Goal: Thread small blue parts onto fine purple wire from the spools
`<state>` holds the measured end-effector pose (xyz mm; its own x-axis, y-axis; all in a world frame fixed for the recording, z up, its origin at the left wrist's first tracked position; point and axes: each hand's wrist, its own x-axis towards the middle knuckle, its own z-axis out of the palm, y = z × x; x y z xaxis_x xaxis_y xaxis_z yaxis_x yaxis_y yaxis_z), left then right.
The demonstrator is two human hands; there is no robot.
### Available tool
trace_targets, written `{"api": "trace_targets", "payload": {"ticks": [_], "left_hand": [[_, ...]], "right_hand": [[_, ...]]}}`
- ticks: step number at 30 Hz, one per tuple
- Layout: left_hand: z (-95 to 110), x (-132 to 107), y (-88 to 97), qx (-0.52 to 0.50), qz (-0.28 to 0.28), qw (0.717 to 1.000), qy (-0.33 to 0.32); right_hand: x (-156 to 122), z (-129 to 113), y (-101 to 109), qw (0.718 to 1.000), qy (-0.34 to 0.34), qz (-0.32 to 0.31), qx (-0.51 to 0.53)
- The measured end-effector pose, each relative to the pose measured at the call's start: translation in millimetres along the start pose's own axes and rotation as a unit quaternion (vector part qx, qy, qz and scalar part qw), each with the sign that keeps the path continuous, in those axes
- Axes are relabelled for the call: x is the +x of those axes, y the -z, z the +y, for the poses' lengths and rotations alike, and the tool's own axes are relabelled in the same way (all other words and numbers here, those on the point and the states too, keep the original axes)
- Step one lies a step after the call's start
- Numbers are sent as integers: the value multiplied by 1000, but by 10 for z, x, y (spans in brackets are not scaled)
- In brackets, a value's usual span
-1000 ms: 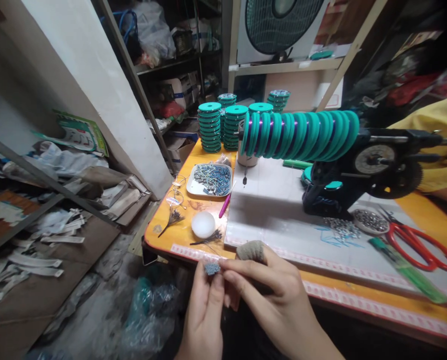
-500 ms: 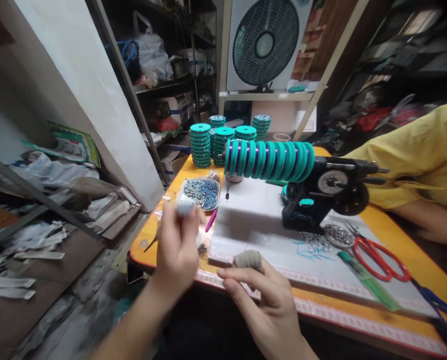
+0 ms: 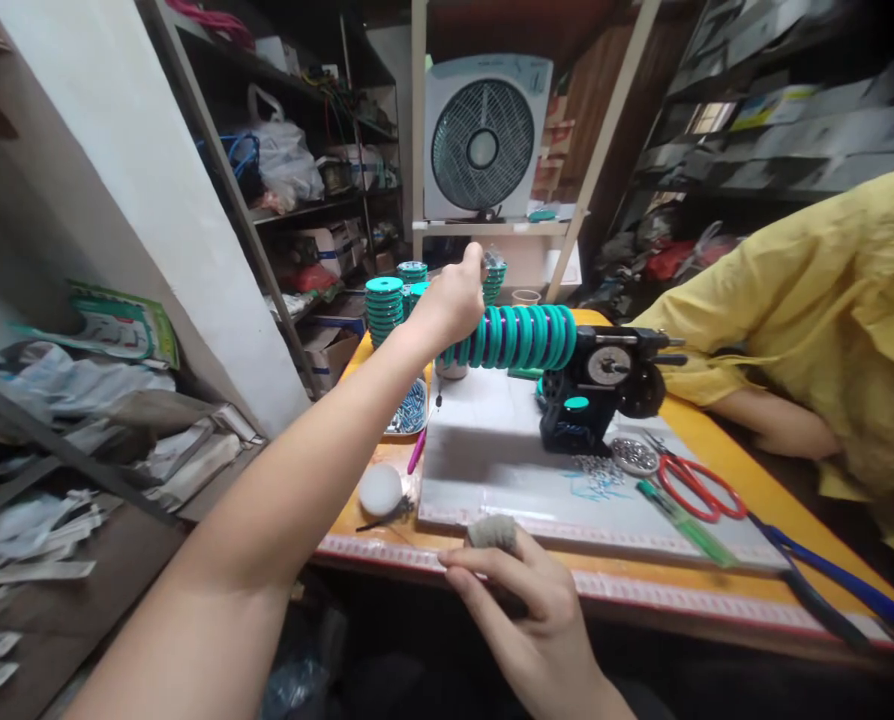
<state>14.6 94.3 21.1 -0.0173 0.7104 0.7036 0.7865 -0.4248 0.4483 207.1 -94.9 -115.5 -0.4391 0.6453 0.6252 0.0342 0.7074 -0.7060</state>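
My left hand [image 3: 453, 297] stretches forward beside the left end of a row of teal spools [image 3: 529, 337] on a black winding machine [image 3: 578, 390]. Its fingers are closed; whatever they hold is hidden, with the clear-and-silver top of a spool stack just behind the fingertips. Low in front of the table edge, my right hand [image 3: 526, 610] pinches thumb and forefinger together; anything between them is too small to make out. A grey wrap [image 3: 492, 532] covers one of its fingers. Behind the left hand stand teal spool stacks [image 3: 384, 310].
A tray of small blue-grey parts [image 3: 411, 408], a purple pen-like tool [image 3: 417, 455] and a white round piece [image 3: 379, 490] lie left. Red-handled scissors [image 3: 698, 490], a green tool [image 3: 687, 525] and blue-handled pliers [image 3: 837, 575] lie right. A person in a yellow shirt [image 3: 784, 270] sits at right.
My left hand has moved from the table's near left side forward to the spools. The right hand keeps its pinch, nearly still. The head view has shifted slightly.
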Motion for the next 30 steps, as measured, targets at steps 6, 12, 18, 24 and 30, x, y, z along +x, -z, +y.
{"api": "trace_targets", "payload": {"ticks": [6, 12, 18, 24, 30], "left_hand": [[147, -207, 33, -33, 38, 999, -4], [135, -310, 52, -153, 129, 980, 1], [38, -833, 290, -314, 265, 909, 74], [-91, -1511, 222, -420, 144, 856, 263], [148, -1817, 207, -486, 63, 793, 362]], "right_hand": [[14, -10, -13, 1000, -4, 14, -2], [53, 6, 5, 1000, -13, 16, -6], [3, 56, 60, 999, -24, 18, 10], [-17, 158, 60, 999, -30, 19, 23], [8, 215, 72, 997, -61, 14, 54]]}}
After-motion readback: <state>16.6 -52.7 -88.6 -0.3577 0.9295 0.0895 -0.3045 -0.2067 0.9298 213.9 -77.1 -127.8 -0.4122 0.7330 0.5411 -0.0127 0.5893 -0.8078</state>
